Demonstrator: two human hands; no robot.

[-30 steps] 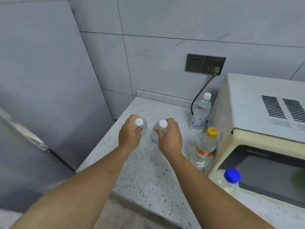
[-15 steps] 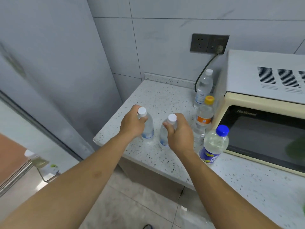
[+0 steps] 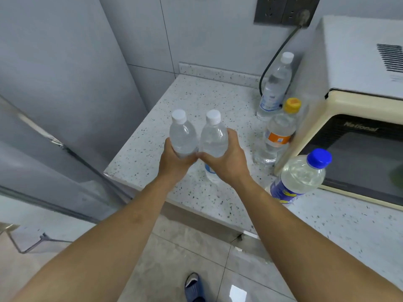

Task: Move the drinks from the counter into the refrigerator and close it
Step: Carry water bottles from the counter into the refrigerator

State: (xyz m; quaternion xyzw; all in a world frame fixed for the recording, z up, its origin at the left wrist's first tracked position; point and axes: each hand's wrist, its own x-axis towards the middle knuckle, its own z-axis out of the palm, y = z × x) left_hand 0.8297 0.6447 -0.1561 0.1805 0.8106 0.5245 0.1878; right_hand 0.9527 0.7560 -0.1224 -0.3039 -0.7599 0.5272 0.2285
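- The left hand [image 3: 174,164] is curled round the lower body of a clear water bottle [image 3: 182,136] with a white cap, holding it roughly upright with the cap tipped slightly toward 11 o'clock.
- The right hand [image 3: 229,162] is wrapped round a second clear bottle [image 3: 213,138], also white-capped; its blue-labelled base shows below the palm.
- The two held bottles sit side by side, bodies touching or nearly so, and the thumbs of the two hands meet between them.
- Both bottles are seen over the near left corner of the speckled tabletop [image 3: 196,99]; whether their bases clear the surface cannot be told from this angle.
- At 2 o'clock from the hands, an orange-capped bottle [image 3: 278,131] with an orange label stands on the tabletop, just beside the front corner of a cream microwave [image 3: 349,68].
- Behind it, toward 1 o'clock, a taller white-capped bottle [image 3: 275,83] stands near the back wall, beside a dark power cable [image 3: 274,59] that runs up to a wall socket [image 3: 281,9].
- At 3 o'clock from the hands, a blue-capped bottle [image 3: 298,179] with a blue and yellow label stands in front of the microwave door.
- At 9 o'clock, the grey refrigerator [image 3: 54,68] fills the left side; its door [image 3: 48,177] stands open, with a clear door shelf [image 3: 32,240] visible at the lower left.
- Below the forearms lies a tiled floor [image 3: 185,253], and a blue slipper [image 3: 194,286] shows at 6 o'clock.
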